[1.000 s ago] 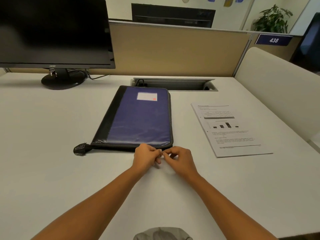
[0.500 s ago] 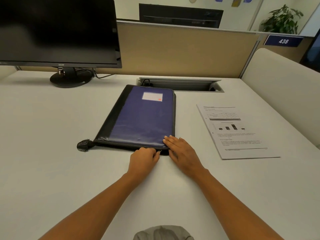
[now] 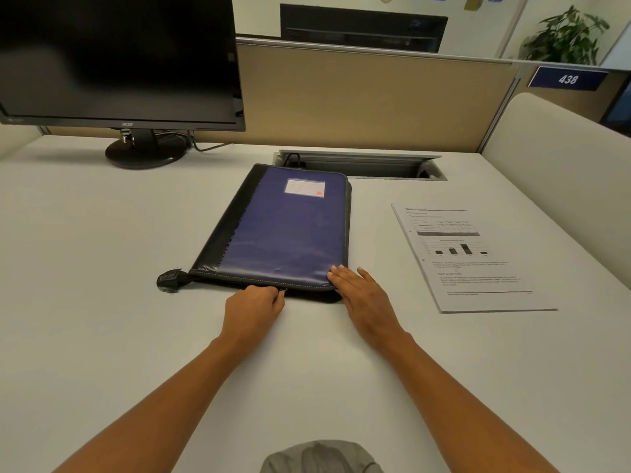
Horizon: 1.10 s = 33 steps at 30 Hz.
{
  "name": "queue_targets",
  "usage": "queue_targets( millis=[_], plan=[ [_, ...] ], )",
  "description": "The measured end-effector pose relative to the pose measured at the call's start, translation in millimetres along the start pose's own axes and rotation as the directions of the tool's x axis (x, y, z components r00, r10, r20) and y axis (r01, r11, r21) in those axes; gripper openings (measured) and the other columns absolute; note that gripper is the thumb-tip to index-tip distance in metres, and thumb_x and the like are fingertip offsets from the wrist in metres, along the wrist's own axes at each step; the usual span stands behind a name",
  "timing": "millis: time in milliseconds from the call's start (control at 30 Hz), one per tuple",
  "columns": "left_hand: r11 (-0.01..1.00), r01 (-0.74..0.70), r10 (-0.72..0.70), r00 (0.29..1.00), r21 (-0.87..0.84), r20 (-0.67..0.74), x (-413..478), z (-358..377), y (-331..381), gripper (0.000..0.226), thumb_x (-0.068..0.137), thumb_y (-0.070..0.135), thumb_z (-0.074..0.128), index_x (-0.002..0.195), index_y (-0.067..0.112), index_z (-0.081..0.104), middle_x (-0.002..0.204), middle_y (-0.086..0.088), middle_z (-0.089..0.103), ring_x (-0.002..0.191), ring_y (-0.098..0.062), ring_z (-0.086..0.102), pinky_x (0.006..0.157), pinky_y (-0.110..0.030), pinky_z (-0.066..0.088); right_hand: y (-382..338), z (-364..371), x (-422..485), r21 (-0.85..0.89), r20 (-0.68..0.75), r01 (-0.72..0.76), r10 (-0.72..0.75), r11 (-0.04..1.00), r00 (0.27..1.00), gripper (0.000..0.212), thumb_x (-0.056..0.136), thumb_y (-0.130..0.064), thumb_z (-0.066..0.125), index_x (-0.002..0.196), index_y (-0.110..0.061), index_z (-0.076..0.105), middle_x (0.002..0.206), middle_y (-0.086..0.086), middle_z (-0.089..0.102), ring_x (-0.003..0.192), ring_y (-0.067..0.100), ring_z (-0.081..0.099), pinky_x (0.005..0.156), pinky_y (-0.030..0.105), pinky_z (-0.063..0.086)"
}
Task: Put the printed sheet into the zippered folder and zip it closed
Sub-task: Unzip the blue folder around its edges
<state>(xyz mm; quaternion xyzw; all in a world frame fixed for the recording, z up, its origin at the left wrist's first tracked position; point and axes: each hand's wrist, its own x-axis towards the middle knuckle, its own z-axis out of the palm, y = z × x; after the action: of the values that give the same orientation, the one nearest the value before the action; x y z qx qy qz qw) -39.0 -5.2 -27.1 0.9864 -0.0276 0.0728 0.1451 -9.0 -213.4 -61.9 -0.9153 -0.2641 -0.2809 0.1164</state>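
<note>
Blue zippered folder [image 3: 286,230] lies closed on a white desk [image 3: 102,268], the left hand [image 3: 252,310] pinching the zipper pull [image 3: 282,291] at its near edge, the right hand [image 3: 362,295] pressing straight fingers on its near right corner, and the printed sheet [image 3: 467,257] lying apart to the right.

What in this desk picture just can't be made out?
Head view only:
- Zipper pull: mostly hidden by the left hand pinching it.
- Inside of the zippered folder: hidden by its cover.
- Printed sheet: text too small to read.
- Monitor: cut off by the top and left edges.
</note>
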Motion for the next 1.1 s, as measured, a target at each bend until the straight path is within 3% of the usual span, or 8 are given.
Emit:
queue_targets(
  millis=[167, 333, 567, 1100],
  plan=[
    [0.996, 0.084, -0.083, 0.996, 0.016, -0.042, -3, -10, -21, 0.034, 0.096, 0.028, 0.039, 0.068, 0.013, 0.053, 0.068, -0.007, 0.060, 0.072, -0.027, 0.059, 0.055, -0.027, 0.030, 1, 1, -2, 0.026, -0.001, -0.011, 0.011, 1.000, 1.000, 0.047, 0.068, 0.006, 0.073, 0.112, -0.007, 0.065, 0.113, 0.008, 0.069, 0.103, 0.022, 0.066, 0.087, 0.046, 0.050],
    [0.993, 0.113, -0.111, 0.992, 0.044, -0.052, -6, -13, -37, 0.036, 0.096, 0.030, 0.039, 0.064, 0.015, 0.047, 0.062, -0.004, 0.053, 0.066, -0.026, 0.055, 0.051, -0.027, 0.028, 1, -1, -2, 0.034, 0.010, -0.016, 0.016, 0.999, 1.000, 0.053, 0.063, 0.009, 0.077, 0.112, -0.007, 0.064, 0.113, 0.009, 0.069, 0.103, 0.022, 0.066, 0.087, 0.046, 0.050],
    [0.969, 0.248, -0.247, 0.963, -0.007, -0.110, -9, -19, -64, 0.035, 0.094, 0.026, 0.042, 0.070, 0.007, 0.059, 0.079, -0.014, 0.064, 0.079, -0.035, 0.058, 0.061, -0.030, 0.035, 1, -2, -3, 0.052, 0.001, -0.038, 0.038, 0.998, 0.999, 0.050, 0.066, 0.011, 0.071, 0.113, -0.006, 0.064, 0.114, 0.010, 0.068, 0.104, 0.024, 0.066, 0.089, 0.047, 0.048],
    [0.956, 0.288, -0.292, 0.951, -0.046, -0.100, -12, -23, -73, 0.031, 0.094, 0.024, 0.042, 0.066, 0.011, 0.049, 0.085, -0.016, 0.065, 0.076, -0.035, 0.053, 0.065, -0.032, 0.035, 0, -2, -4, 0.064, 0.036, -0.069, 0.066, 0.996, 0.997, 0.046, 0.072, 0.009, 0.066, 0.115, -0.006, 0.062, 0.116, 0.011, 0.066, 0.107, 0.025, 0.064, 0.096, 0.044, 0.035]
  ],
)
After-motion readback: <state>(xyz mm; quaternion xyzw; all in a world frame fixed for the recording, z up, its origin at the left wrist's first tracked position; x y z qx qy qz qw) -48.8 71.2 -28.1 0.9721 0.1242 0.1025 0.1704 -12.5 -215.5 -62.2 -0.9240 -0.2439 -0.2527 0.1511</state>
